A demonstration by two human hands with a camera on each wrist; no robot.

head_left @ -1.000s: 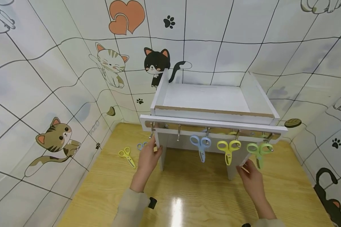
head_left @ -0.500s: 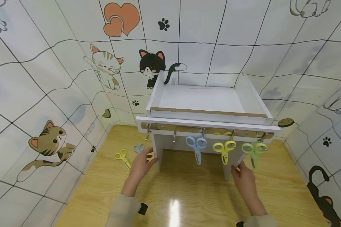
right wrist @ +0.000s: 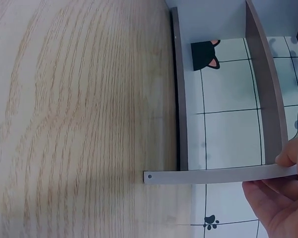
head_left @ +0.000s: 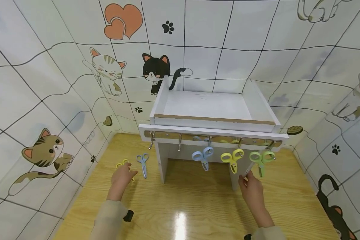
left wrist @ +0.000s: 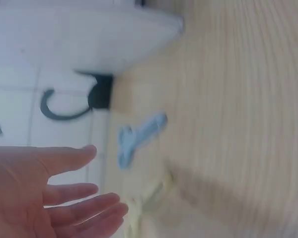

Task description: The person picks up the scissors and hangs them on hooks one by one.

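My left hand [head_left: 121, 180] hovers over yellow scissors [head_left: 122, 163] lying on the table, partly covering them; in the left wrist view its fingers are extended and hold nothing. Blue scissors [head_left: 143, 165] lie just to the right. My right hand [head_left: 252, 195] pinches the front edge of the right side panel [right wrist: 218, 174] of a white rack [head_left: 210, 129]. From the rack's hooks hang blue scissors [head_left: 204, 159], yellow scissors [head_left: 233, 160] and green scissors [head_left: 261, 160]. The two leftmost hooks, a left hook [head_left: 151, 141] and a second hook [head_left: 180, 143], carry nothing.
The rack has a shallow open tray [head_left: 207, 105] on top and stands against the back wall [head_left: 216, 60]. Cat-patterned walls close in the wooden table [head_left: 156, 213] at the back and on both sides.
My left hand has left the rack's left side panel and moved left over the yellow scissors. The right hand stays on its panel. The whole head view has shifted slightly.
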